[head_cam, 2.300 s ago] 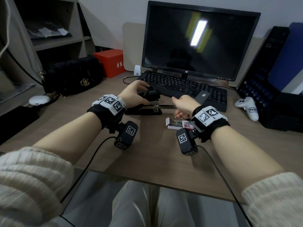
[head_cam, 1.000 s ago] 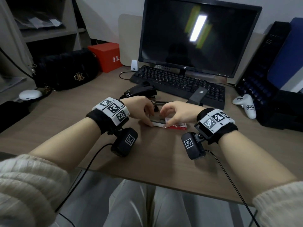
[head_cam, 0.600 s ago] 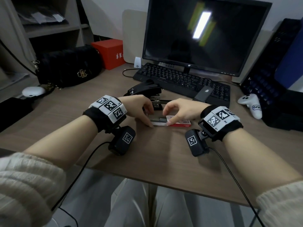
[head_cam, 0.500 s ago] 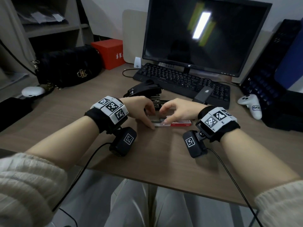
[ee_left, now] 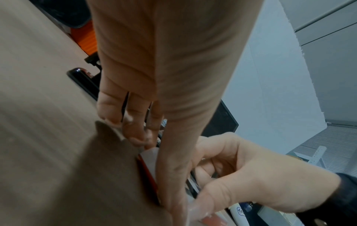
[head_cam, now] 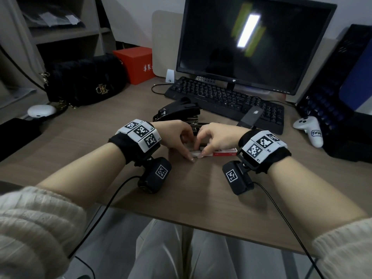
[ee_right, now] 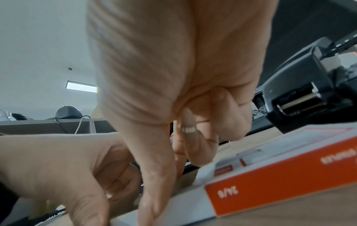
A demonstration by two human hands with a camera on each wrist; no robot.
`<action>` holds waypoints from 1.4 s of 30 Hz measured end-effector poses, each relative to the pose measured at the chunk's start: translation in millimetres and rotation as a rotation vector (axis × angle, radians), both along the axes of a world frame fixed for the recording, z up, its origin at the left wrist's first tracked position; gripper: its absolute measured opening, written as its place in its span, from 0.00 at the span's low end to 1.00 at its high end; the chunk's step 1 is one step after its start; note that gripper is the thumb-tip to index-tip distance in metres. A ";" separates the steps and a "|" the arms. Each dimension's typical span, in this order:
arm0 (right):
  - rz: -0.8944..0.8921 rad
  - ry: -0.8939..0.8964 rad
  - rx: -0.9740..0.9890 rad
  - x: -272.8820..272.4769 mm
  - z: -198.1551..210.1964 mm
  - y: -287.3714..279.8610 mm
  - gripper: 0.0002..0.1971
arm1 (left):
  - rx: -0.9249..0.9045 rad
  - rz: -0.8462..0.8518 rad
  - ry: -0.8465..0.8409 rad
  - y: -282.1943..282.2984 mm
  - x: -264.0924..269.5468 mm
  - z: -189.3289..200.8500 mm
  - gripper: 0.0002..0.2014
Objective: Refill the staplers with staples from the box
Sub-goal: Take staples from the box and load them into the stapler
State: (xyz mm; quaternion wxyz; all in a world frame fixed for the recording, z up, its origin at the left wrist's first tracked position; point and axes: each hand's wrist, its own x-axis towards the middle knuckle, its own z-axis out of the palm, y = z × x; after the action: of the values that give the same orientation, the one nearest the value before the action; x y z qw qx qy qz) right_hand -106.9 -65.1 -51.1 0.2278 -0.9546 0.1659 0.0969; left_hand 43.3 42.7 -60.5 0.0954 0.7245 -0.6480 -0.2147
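Pinching the "24/6" staple box [ee_right: 274,180], curled fingers of left hand [head_cam: 177,137] and right hand [head_cam: 219,137].

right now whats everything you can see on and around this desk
staple box: one, red and white, flat on the desk under both hands
stapler: one, black, behind the hands
desk: one, brown wood
keyboard: one, black, below the monitor
monitor: one, black, dark
handbag: one, black, back left
red box: one, beside the handbag
controller: one, white, right
small dark device: one, on the keyboard edge
left hand: fingers curled on the box's open end
right hand: fingers curled on the box
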 end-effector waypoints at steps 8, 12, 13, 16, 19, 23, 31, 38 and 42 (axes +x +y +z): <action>-0.022 -0.014 0.060 -0.4 1.3 3.5 0.05 | 0.003 0.001 0.019 -0.5 1.1 -1.3 0.27; -0.062 -0.004 0.166 -0.3 0.8 4.3 0.07 | 0.003 0.003 0.024 -0.2 0.8 -0.8 0.26; -0.072 0.007 0.210 -0.3 0.1 4.4 0.08 | 0.006 0.003 0.024 -0.2 0.7 -0.6 0.26; -0.074 0.037 0.291 -0.3 -0.7 4.5 0.10 | 0.015 0.004 0.030 0.0 0.3 -0.2 0.26; -0.065 0.072 0.245 0.0 2.3 6.1 0.10 | 0.021 -0.001 0.047 0.7 -0.2 1.1 0.25; -0.069 0.103 0.207 2.3 2.7 4.2 0.09 | 0.034 -0.011 0.063 0.7 -1.5 2.2 0.25; -0.090 0.071 0.245 4.2 1.0 2.7 0.06 | 0.029 -0.012 0.063 -0.5 -1.6 1.4 0.26; -0.106 0.046 0.278 5.2 1.7 2.7 0.04 | 0.041 -0.015 0.059 -1.4 -2.1 2.2 0.26; -0.110 0.041 0.255 4.0 4.0 5.4 0.04 | 0.038 -0.019 0.055 -1.6 -1.1 2.2 0.26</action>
State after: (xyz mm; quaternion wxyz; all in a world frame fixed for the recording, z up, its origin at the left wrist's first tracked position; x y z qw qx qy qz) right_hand -103.0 -59.7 -47.1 0.3487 -0.9052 0.2087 0.1241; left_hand 42.2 41.1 -58.3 0.0971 0.7139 -0.6478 -0.2478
